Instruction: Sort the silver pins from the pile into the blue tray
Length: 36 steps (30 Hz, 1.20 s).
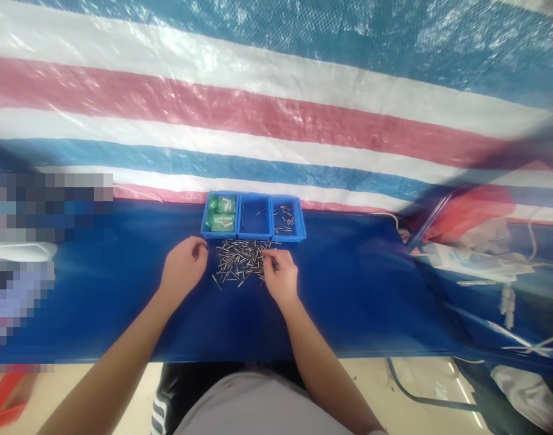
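Note:
A loose pile of thin metal pins (240,261) lies on the blue tabletop, dark and silvery, pointing every way. At its right edge is my right hand (283,278), thumb and fingers closed together over the outermost pins; whatever is between the fingertips is too small to tell. Left of the pile rests my left hand (183,266), its fingers curled in and apart from the pins; what they hold, if anything, is hidden. Just behind the pile stand three joined blue bins: a left bin (205,226) with green plastic bags of pale pieces, a middle bin (253,228) with a few pins, and a right bin (302,228) with several scattered pins.
The blue table (349,302) spans both sides. A striped plastic sheet (276,121) hangs behind it. To the right are a red bag (475,208), white cables and a power strip (475,263). Pixelated areas cover the left side.

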Tool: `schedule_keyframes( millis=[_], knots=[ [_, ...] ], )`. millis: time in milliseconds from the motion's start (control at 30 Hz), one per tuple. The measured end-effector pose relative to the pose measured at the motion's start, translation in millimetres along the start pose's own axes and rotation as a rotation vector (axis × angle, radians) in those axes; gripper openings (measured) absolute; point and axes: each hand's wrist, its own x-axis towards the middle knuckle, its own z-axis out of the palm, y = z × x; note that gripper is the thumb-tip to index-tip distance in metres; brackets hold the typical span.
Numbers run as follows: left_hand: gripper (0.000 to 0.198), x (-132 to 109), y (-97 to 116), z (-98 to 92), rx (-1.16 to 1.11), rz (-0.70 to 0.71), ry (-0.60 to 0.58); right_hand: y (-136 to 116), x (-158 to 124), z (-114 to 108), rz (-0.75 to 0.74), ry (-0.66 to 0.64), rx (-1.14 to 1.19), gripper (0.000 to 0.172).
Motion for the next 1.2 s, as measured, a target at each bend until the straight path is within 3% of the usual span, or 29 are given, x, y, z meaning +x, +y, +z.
schedule_keyframes(
  millis=[200, 367, 600, 767, 1000, 1200],
  knots=[
    [0.013, -43.7, 41.6, 32.1, -0.032, 0.173, -0.017, 7.2, 0.1, 0.8, -0.032, -0.032, -0.085, 0.02],
    [0.019, -58.3, 44.4, 54.6, -0.003, 0.299, 0.037, 6.8, -2.8, 4.1, -0.096, -0.137, -0.207, 0.015],
    [0.014, -58.0, 36.4, 57.5, 0.002, 0.431, 0.023, -2.0, -8.5, 9.2, -0.159, -0.22, -0.286, 0.013],
    [0.018, -58.0, 34.8, 58.6, 0.003, 0.43, 0.026, -6.6, -10.7, 7.4, -0.179, -0.289, -0.299, 0.012],
    [0.018, -56.3, 37.5, 56.2, 0.028, 0.44, 0.022, -5.7, -12.4, 10.2, -0.172, -0.277, -0.322, 0.011],
    [0.016, -56.6, 40.8, 55.6, 0.028, 0.448, 0.104, -5.0, -13.7, 10.3, -0.202, -0.27, -0.321, 0.009]
  ],
)
